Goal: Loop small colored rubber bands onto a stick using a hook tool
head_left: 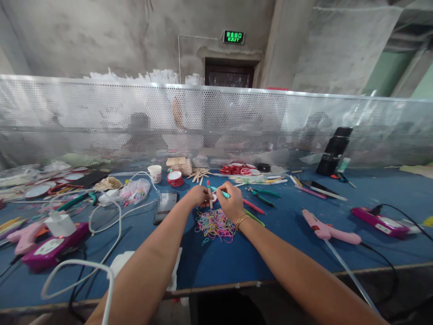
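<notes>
Near the middle of the table, my left hand point(198, 197) pinches a wooden craft stick point(210, 201) upright. Its upper end is coloured pinkish red, with a bit of teal. My right hand point(234, 203), closed like a writing grip, holds a teal marker pen point(225, 194) with its tip by the stick's coloured end. A small round white piece with a red rim shows partly behind the stick. Just below both hands lies a heap of small coloured plastic loops point(216, 226), perhaps pins. A red marker point(254, 206) and a green pen point(254, 217) rest right of my right hand.
Green-handled pliers point(262, 195) lie to the right, with a pink glue gun point(326, 230) beyond. A phone point(165, 207), white cable and paper cup point(154, 173) are on the left. Behind stand wooden sticks, red-rimmed discs point(175, 178) and a perforated metal screen point(223, 117).
</notes>
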{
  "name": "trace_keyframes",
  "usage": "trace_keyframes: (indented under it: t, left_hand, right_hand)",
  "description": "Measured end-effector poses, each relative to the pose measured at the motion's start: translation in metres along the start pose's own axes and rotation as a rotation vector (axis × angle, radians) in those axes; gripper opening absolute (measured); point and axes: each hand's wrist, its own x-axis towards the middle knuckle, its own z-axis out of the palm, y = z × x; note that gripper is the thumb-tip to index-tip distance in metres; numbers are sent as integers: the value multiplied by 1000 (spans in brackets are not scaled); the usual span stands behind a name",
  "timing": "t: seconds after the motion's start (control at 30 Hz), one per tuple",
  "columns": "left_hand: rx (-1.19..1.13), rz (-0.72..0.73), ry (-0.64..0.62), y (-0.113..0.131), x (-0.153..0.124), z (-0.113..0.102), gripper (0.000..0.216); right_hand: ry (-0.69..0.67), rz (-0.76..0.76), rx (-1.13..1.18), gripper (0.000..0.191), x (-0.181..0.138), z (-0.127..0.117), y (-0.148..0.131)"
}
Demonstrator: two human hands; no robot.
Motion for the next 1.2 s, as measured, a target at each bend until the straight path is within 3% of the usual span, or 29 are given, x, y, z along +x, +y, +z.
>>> trace_keyframes:
  t: [1.2]
  left_hand:
    - [30, -46, 42, -3, -1, 0, 15]
  right_hand:
    - [-16, 26, 50, 13, -2, 0, 2]
